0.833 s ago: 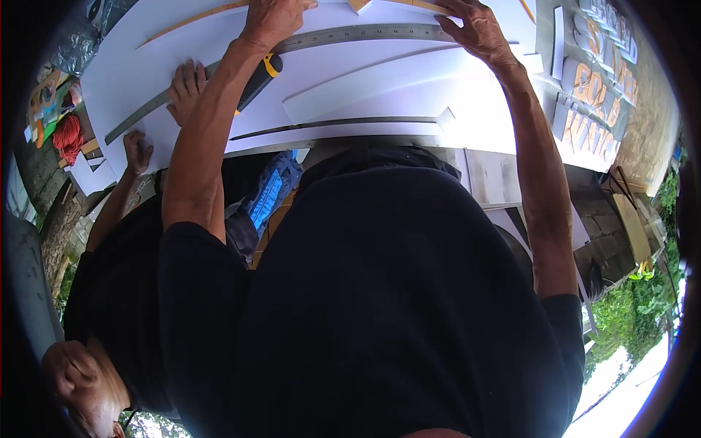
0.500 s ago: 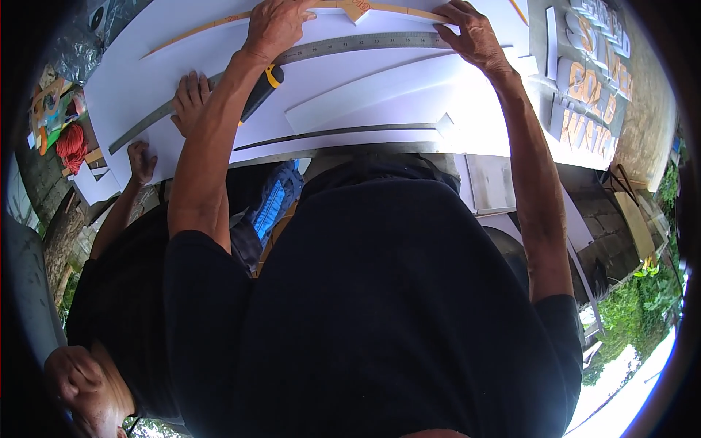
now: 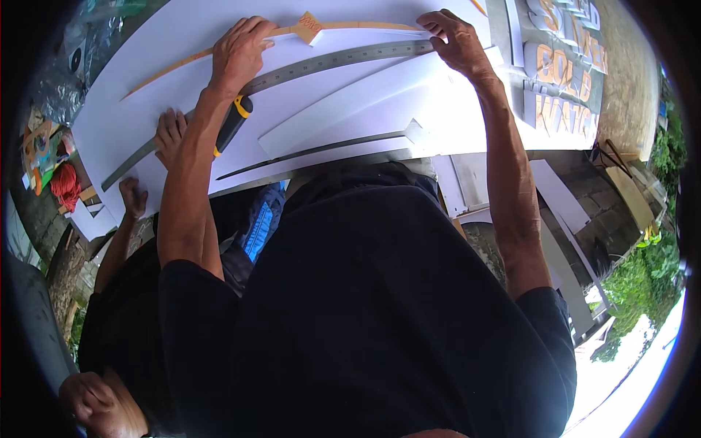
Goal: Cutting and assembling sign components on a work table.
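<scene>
Pressing flat, spread hands (left [image 3: 239, 52], right [image 3: 456, 38]) pin a steel ruler [image 3: 321, 64] onto the outdoor white board [image 3: 146, 66].

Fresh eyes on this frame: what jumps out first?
The long steel ruler running across the white sheet at the top, pinned by the left hand and the right hand near its two ends. Next, the yellow-and-black knife lying below the left wrist, and a co-worker's hand flat on the sheet at left.
</scene>
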The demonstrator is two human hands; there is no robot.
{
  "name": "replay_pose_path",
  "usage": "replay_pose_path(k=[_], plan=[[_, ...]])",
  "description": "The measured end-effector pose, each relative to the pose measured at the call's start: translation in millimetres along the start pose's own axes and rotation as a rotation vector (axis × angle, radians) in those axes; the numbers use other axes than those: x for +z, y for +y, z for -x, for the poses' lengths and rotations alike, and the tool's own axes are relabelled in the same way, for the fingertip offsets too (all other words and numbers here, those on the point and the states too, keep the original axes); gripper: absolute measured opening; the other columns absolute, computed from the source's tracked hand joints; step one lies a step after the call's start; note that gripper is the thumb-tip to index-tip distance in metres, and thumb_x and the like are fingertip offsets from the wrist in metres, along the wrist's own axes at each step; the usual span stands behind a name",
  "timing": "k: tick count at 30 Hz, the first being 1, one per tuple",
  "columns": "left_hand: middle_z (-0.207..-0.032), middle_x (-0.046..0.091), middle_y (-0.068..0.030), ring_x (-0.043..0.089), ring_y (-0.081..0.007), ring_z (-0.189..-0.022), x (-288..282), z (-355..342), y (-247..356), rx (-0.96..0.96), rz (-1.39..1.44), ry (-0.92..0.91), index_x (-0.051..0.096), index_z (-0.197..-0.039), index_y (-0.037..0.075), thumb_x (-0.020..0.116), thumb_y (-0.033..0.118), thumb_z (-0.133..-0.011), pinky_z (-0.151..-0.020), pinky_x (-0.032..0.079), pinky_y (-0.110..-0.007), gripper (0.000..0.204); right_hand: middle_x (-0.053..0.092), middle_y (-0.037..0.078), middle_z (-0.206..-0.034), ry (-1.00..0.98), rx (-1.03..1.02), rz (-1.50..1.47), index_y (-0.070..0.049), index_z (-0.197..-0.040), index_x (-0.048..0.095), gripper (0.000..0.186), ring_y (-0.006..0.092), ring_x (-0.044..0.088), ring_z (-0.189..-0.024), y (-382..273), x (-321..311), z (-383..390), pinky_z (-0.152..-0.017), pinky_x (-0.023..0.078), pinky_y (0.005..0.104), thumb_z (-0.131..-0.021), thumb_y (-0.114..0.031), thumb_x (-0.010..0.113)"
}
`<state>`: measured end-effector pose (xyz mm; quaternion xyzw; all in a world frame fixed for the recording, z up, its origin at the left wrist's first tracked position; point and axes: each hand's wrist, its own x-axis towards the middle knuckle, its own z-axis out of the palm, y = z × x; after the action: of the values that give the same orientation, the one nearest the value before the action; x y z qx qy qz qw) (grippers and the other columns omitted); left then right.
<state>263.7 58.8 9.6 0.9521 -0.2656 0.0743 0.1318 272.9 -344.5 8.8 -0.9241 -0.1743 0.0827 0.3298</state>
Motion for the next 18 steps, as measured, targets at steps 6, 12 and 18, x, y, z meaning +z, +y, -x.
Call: replay_pose_path(k=[6,12,18], plan=[[-0.108,0.067,-0.0014,0.064,-0.0249,-0.106,-7,-3,5,-0.057,0.035,-0.088,0.066,-0.111,0.011,0.075,0.007,-0.083,-0.089,0.054,-0.039,0.029,0.068,0.009,-0.105,0.073,0.022,0.045,-0.005,-0.108,0.072,0.023,0.0271,0.071,-0.103,-8,10,6,-0.098,0.061,0.0363,-0.086,0.001,0.067],[-0.109,0.068,-0.0023,0.065,-0.0263,-0.105,-10,-6,6,-0.079,0.07,-0.121,0.066,-0.112,0.01,0.073,0.005,-0.084,-0.089,0.053,-0.039,0.029,0.068,0.008,-0.101,0.104,-0.079,0.152,-0.006,-0.105,0.072,0.017,0.0262,0.066,-0.1,-9,9,5,-0.093,0.059,0.0378,-0.088,-0.01,0.071],[-0.107,0.067,-0.0008,0.065,-0.0251,-0.104,-13,-7,8,-0.093,0.091,-0.109,0.067,-0.108,0.011,0.074,0.003,-0.081,-0.088,0.053,-0.039,0.029,0.068,0.007,-0.101,0.101,-0.148,0.295,-0.007,-0.102,0.071,0.014,0.0255,0.068,-0.098,-14,6,2,-0.091,0.061,0.0367,-0.09,-0.014,0.072]])
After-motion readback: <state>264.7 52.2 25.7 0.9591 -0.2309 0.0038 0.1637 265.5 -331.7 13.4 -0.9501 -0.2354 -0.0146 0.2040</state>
